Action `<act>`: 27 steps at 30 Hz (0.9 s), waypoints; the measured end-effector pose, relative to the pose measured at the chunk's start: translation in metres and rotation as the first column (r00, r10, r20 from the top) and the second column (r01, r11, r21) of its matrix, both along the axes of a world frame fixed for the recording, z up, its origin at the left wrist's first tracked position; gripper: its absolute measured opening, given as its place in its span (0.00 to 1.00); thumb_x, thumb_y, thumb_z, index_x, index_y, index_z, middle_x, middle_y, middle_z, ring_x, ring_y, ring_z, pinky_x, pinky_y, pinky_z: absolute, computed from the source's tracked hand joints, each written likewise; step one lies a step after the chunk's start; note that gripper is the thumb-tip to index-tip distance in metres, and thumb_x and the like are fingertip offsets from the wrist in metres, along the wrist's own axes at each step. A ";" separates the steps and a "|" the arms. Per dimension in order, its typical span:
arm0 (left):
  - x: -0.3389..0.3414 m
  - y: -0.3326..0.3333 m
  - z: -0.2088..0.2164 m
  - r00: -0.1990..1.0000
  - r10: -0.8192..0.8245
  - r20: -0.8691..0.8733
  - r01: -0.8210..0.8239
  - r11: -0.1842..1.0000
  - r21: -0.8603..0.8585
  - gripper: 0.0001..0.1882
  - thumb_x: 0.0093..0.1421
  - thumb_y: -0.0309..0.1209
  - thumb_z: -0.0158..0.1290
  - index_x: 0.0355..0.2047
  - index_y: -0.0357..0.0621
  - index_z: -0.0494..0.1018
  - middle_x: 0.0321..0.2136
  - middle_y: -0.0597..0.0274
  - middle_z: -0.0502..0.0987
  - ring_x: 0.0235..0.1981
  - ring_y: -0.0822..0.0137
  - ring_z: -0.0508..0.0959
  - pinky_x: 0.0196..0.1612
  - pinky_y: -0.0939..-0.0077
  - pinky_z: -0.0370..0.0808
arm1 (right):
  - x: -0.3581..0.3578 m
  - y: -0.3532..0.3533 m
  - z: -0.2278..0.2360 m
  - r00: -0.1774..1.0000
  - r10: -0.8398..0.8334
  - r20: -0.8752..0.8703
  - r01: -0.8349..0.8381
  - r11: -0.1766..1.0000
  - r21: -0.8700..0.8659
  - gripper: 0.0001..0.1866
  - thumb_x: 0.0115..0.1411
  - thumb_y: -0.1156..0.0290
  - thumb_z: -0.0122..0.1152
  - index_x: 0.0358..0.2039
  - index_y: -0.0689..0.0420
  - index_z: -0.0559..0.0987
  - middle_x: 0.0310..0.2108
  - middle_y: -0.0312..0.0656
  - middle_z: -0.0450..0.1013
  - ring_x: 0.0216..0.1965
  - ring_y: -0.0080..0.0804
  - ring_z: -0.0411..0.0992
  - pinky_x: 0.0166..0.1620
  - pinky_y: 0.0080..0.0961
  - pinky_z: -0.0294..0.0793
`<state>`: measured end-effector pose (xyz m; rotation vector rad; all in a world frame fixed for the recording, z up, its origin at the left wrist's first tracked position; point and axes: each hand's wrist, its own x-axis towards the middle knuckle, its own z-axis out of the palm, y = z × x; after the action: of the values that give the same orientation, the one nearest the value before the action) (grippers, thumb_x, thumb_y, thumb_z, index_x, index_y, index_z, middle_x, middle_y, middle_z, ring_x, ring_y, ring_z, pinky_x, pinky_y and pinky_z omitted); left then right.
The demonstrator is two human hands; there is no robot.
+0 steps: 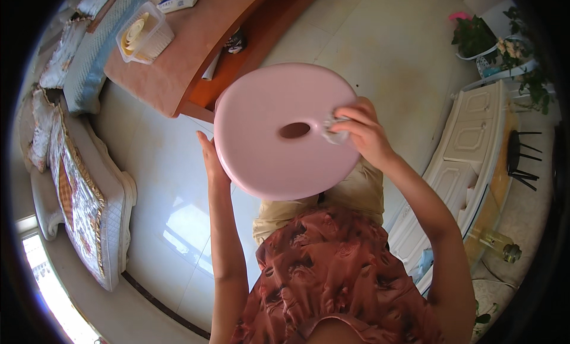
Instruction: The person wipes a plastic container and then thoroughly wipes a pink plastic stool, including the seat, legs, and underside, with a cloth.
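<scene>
My left hand [214, 160] is touching the pink stool [261, 118] over my lap [365, 186]; its grip I cannot tell. My right hand [365, 132] is gripping a pale cloth [333, 136] against the pink stool.

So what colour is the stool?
The stool is plain pale pink; it shows best in the head view.

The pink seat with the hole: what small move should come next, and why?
Probably slide the pale cloth toward the oval hole: the right hand holds it on the pink seat, just right of that opening, while the left hand is at the seat's left edge, perhaps steadying it.
</scene>
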<state>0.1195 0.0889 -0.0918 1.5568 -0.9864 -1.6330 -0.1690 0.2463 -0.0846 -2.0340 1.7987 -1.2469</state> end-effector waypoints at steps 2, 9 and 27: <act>0.002 -0.002 0.000 1.000 -0.016 0.001 0.016 1.000 -0.008 0.48 0.67 0.65 0.21 0.59 0.30 0.66 0.50 0.49 0.76 0.52 0.59 0.76 0.56 0.70 0.72 | 0.009 0.016 0.014 0.976 -0.166 0.142 0.149 0.981 0.126 0.19 0.45 0.93 0.53 0.32 0.57 0.82 0.45 0.39 0.74 0.48 0.38 0.71 0.45 0.30 0.75; -0.004 0.003 0.000 0.982 -0.130 -0.137 0.105 0.978 -0.181 0.46 0.67 0.64 0.21 0.61 0.34 0.65 0.56 0.52 0.72 0.56 0.59 0.72 0.59 0.69 0.68 | 0.097 -0.096 0.072 0.996 0.012 0.092 0.022 0.932 -0.361 0.18 0.49 0.86 0.56 0.41 0.57 0.80 0.44 0.44 0.71 0.52 0.41 0.68 0.54 0.36 0.68; -0.002 0.028 0.027 0.981 -0.049 -0.186 0.021 0.988 -0.150 0.52 0.63 0.71 0.23 0.61 0.31 0.63 0.53 0.50 0.73 0.55 0.59 0.73 0.58 0.69 0.69 | 0.013 0.061 -0.039 -0.252 -0.429 0.867 0.289 0.822 0.491 0.15 0.71 0.66 0.45 0.51 0.60 0.74 0.44 0.38 0.76 0.43 0.32 0.74 0.49 0.28 0.73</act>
<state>0.1179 0.1171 -0.0643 1.2680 -1.0120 -1.6580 -0.1563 0.3069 -0.1237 0.1829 1.3402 -1.8894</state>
